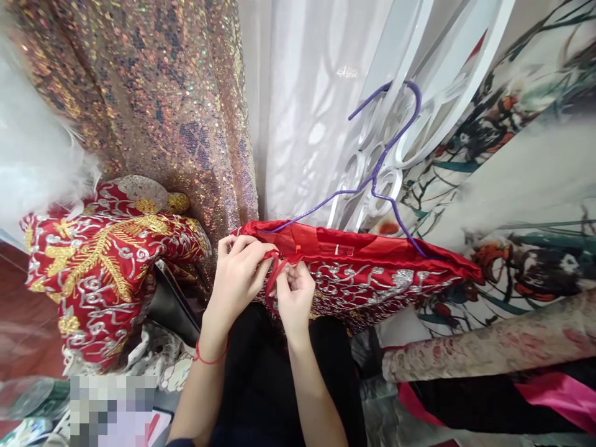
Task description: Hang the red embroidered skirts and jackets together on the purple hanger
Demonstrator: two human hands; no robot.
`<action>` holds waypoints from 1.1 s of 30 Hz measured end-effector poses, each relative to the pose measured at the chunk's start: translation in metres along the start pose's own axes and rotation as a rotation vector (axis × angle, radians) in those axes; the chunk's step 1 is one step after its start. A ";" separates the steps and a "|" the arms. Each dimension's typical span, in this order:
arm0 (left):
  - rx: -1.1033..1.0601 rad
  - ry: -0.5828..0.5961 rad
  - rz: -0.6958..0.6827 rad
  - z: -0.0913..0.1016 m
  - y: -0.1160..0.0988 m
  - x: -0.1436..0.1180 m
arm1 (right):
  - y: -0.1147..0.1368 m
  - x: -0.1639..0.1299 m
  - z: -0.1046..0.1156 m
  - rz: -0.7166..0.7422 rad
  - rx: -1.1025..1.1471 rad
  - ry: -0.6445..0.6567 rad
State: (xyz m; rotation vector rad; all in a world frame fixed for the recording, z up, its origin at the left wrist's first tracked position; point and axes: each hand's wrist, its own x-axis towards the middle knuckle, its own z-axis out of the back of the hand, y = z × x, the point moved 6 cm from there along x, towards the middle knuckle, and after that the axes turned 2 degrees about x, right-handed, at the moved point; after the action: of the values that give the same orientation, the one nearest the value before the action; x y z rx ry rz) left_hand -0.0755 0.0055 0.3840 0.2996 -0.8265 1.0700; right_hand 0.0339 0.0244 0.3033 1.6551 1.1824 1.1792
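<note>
A red embroidered garment with silver and gold patterns hangs from a purple hanger across my lap. Its red satin waistband lies open at the top, showing the lining and a small white label. My left hand pinches a thin red ribbon near the left end of the waistband. Close beside it, my right hand has its fingers closed on the same ribbon. The fingertips partly cover the ribbon, so its exact loops are hard to make out.
To the left lies another red embroidered garment over a black item. A sequined curtain hangs behind it. White openwork panels stand at the back, with patterned fabric on the right. Below it is a rolled floral cloth.
</note>
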 end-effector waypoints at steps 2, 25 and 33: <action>-0.004 -0.031 0.012 0.001 -0.001 0.000 | 0.001 -0.001 0.000 -0.013 0.032 -0.011; -0.034 -0.144 -0.008 -0.002 -0.005 -0.012 | -0.025 -0.012 0.009 -0.066 0.185 -0.264; -0.175 0.169 -0.062 0.002 -0.017 -0.010 | -0.018 -0.004 0.012 -0.023 0.153 -0.208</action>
State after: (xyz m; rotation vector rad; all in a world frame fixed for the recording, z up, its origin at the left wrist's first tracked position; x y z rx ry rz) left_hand -0.0643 -0.0100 0.3807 0.0856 -0.7489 0.9445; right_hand 0.0402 0.0247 0.2826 1.8245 1.1792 0.8954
